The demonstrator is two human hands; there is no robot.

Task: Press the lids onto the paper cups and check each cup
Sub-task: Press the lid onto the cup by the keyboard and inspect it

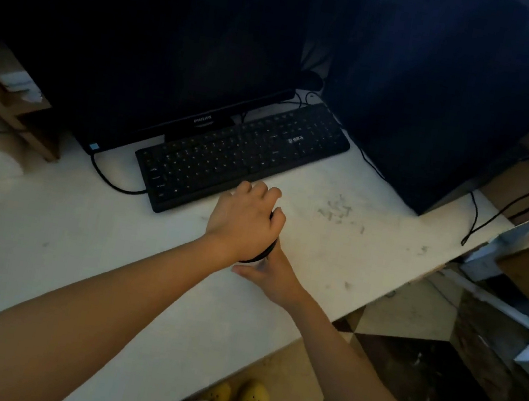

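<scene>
- Head view: we're at a white desk (76, 240), and both hands meet in the middle, just in front of the keyboard (242, 155).
- The left hand (246, 218) is on top, fingers curled down over a black lid (264, 255). It's clamped on it and looks to be bearing down.
- Only a dark arc of the lid's rim peeks out under the wrist.
- The right hand (273, 276) comes in below, thumb stretched along the near side, wrapped round what sits under the lid. That must be the cup, though its wall is hidden by the two hands.
- So the cup stands on the desk between the hands, near the front edge, just clear of the keyboard.
- Step in hand, I'd say: pressing this lid home. Whether it has snapped on all round, I can't tell.
- No other cups or lids show here, so how many are done or left is anyone's guess; the check on this cup looks still to come.
- Behind: a dark monitor (142, 42) and a tower (427, 104).
</scene>
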